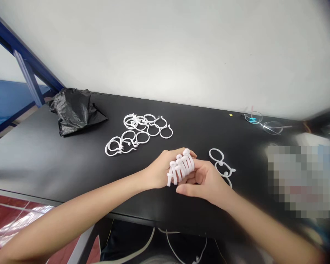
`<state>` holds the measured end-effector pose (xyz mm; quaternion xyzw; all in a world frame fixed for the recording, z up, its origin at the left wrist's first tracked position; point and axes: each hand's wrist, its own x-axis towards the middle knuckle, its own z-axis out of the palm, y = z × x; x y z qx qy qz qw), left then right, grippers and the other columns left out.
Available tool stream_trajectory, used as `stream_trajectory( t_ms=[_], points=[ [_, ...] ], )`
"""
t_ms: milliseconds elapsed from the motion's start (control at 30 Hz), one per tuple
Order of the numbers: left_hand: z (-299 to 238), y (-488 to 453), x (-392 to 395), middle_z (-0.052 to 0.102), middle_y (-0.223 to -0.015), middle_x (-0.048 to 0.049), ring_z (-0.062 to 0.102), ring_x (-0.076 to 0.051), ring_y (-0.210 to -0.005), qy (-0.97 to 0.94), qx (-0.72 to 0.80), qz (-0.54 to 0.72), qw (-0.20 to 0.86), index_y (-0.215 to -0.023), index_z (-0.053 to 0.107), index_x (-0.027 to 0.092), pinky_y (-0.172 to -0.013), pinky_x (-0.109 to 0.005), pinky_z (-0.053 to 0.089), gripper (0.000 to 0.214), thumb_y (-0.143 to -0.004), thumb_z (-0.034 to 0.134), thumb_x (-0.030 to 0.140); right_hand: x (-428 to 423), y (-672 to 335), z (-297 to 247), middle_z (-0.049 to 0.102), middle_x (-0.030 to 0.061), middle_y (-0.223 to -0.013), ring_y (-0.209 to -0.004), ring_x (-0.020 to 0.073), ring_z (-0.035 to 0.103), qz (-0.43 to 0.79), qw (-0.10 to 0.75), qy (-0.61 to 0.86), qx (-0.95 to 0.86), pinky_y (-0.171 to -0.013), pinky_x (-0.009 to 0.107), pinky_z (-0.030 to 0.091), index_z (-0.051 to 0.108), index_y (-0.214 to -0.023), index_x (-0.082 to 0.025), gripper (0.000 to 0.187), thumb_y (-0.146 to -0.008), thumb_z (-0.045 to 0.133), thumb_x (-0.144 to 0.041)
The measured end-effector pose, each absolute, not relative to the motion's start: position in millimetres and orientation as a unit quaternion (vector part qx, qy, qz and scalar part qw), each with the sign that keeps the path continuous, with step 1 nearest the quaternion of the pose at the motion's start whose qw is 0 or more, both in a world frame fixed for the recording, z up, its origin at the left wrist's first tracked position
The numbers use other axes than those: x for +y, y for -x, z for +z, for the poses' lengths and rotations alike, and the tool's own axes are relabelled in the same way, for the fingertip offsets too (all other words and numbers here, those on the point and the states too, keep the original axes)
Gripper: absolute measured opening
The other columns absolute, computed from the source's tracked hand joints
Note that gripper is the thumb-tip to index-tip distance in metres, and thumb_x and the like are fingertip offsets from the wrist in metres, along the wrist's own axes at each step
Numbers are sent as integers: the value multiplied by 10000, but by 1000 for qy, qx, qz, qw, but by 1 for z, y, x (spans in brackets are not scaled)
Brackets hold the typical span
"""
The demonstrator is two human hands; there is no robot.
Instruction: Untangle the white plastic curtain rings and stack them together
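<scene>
Several white plastic ring clips are lined up side by side around the fingers of my left hand, which is held above the black table. Their small knobbed ends face up. From the right, my right hand meets the row, its fingers curled against the outer rings and its thumb low beneath them. Its fingertips are partly hidden behind the rings and the left hand. Just beyond my right hand lie a few more white ring clips on the table, the nearest partly covered by the hand.
A loose group of white ring clips is spread over the black table. At the back left sits a crumpled black plastic bag. Eyeglasses rest by the wall at the right, near a blurred pale object. Pale cords hang below the front edge.
</scene>
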<state>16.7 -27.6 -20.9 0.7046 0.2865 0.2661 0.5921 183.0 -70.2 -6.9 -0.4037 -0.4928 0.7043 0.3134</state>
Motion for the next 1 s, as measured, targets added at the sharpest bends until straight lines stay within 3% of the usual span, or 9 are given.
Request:
stream_trajectory(
  t_ms=[100, 367, 533, 633, 800, 1000],
  points=[
    [-21, -18, -29, 694, -1072, -65, 675, -216, -922, -683, 308, 288, 597, -1163, 590, 151, -794, -316, 544, 405, -762, 619, 109, -74, -178, -6, 728, -5, -777, -645, 109, 665, 657, 340, 440, -509, -578, 189, 529, 693, -849, -177, 326, -585, 877, -123],
    [-17, -20, -32, 679, -976, -49, 655, -205, -876, -680, 326, 314, 577, -1179, 600, 138, -784, -331, 536, 416, -764, 613, 165, -82, -168, -6, 704, -11, -771, -651, 113, 658, 625, 374, 457, -511, -557, 198, 517, 640, -884, -188, 235, -698, 762, -116],
    [-17, -23, -35, 669, -900, -37, 648, -189, -820, -695, 327, 312, 560, -1174, 593, 128, -724, -303, 533, 415, -762, 603, 174, -85, -165, -8, 709, 0, -758, -644, 132, 668, 597, 399, 483, -501, -550, 216, 534, 647, -854, -185, 289, -639, 842, -190],
    [-18, -23, -36, 675, -915, -44, 652, -179, -818, -704, 323, 317, 547, -1145, 600, 129, -705, -278, 530, 373, -774, 580, 160, -84, -168, -8, 720, 11, -739, -648, 147, 684, 611, 396, 476, -494, -578, 244, 558, 685, -816, -179, 220, -668, 840, -229],
    [-14, -18, -32, 664, -783, -10, 615, -108, -615, -748, 283, 271, 536, -1089, 593, 138, -560, -199, 475, 274, -825, 520, 119, -76, -176, -5, 727, 25, -663, -542, 137, 683, 680, 359, 453, -451, -497, 218, 532, 721, -707, -147, 160, -681, 836, -254],
    [-13, -16, -28, 680, -795, -14, 616, -139, -658, -861, 272, 209, 376, -979, 562, 151, -752, -306, 483, 157, -823, 561, 147, -71, -181, -3, 754, 44, -679, -485, 115, 691, 735, 299, 438, -423, -458, 159, 499, 747, -697, -134, 166, -724, 811, -285]
  ],
)
